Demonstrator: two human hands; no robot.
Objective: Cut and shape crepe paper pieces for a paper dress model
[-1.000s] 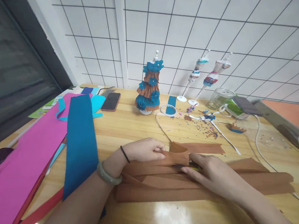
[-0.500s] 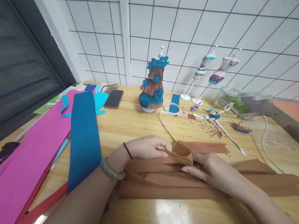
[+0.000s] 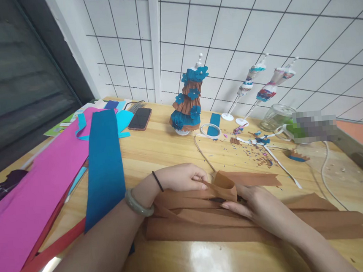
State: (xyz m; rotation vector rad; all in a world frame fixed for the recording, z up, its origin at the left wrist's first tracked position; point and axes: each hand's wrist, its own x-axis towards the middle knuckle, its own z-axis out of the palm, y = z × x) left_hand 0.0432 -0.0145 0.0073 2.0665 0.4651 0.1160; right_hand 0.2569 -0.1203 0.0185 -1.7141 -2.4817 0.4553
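Note:
Long brown crepe paper strips (image 3: 214, 224) lie stacked on the wooden table (image 3: 157, 155) in front of me. My left hand (image 3: 180, 177), with a bracelet and a black band on its wrist, is closed and pinches the curled end of one brown strip (image 3: 225, 185). My right hand (image 3: 254, 208) lies over the strips just right of that curl. Its fingers are closed on a dark tool that is mostly hidden under the paper; I cannot make it out.
A teal sheet (image 3: 104, 159), a pink sheet (image 3: 36, 186) and a red strip (image 3: 40, 260) lie at the left. A phone (image 3: 139, 119), a small mannequin dressed in brown and teal (image 3: 188, 105), two more mannequins (image 3: 261, 82), a glass jar (image 3: 275, 117), paper scraps (image 3: 255, 146) and a white cable (image 3: 326, 170) stand farther back.
The curled end of the brown strip has lifted and rolled up between my hands. Both hands stay where they were; the view shifted slightly.

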